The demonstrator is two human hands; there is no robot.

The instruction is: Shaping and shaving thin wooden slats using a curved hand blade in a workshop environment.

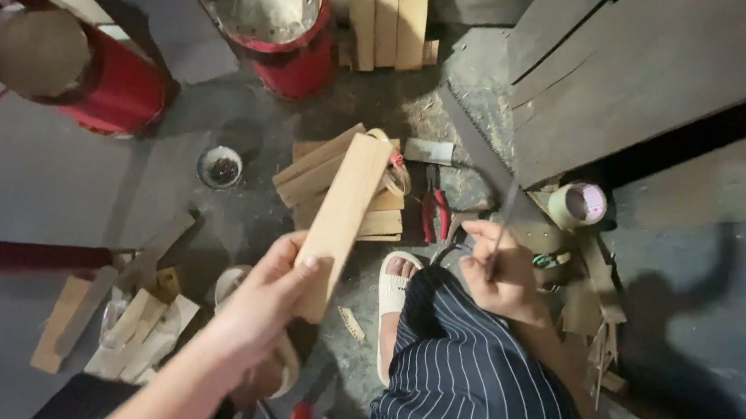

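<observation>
The plank (342,215) is up off the floor, gripped at its near end by the left hand (267,295), fingers wrapped under and thumb lying across the top face. Its long axis runs from that hand up and slightly right, away from the person, the far end reaching over a low stack of similar boards (382,215). The face looks whole and uncut along its visible length.

The right hand (500,274) is closed round the handle of a saw (477,142), whose blade slants away up and left toward the back; the grip itself is partly hidden by the fingers, so I can't be sure how firmly it sits. Blade and plank are well apart, not crossing.

As for progress: plank picked, saw in hand, no cut begun on this piece as far as I can judge. Offcuts (134,328) heaped on the floor at the left suggest other pieces have been trimmed.

Around them: a sandalled foot (394,286) by the striped trouser leg, red pliers (435,211) beside the stack, a tape roll (579,203) to the right, a small bowl (220,166) to the left, and two red drums (287,20) further back.
</observation>
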